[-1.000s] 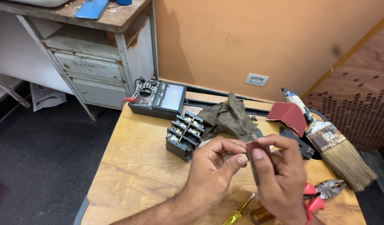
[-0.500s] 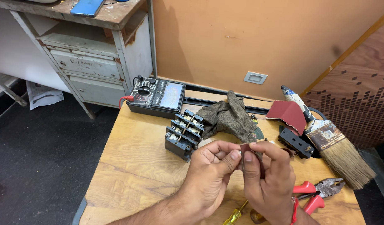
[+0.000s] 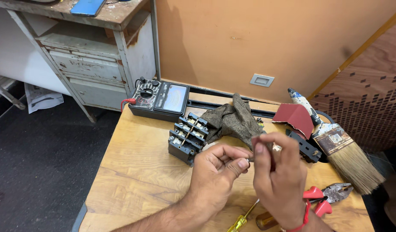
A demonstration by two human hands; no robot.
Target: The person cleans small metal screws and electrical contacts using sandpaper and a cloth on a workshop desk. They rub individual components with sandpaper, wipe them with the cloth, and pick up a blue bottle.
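Here, low in the middle of the frame, the left hand (image 3: 215, 172) and the right hand (image 3: 279, 172) meet above the wooden table (image 3: 137, 176), fingertips pinched together on a small part (image 3: 250, 160) that barely shows between them; what it is cannot be told. Both hands are closed in a fine pinch, the left thumb and forefinger on one side, the right fingers curled over the other. The part looks tiny and light, probably stiff, easy to drop, so it wants a fingertip hold by its ends. Just above the left hand sits a black terminal block (image 3: 187, 137), beside a crumpled brown cloth (image 3: 234, 120). A yellow-handled screwdriver (image 3: 241, 220) and red-handled pliers (image 3: 327, 195) lie at the bottom right.
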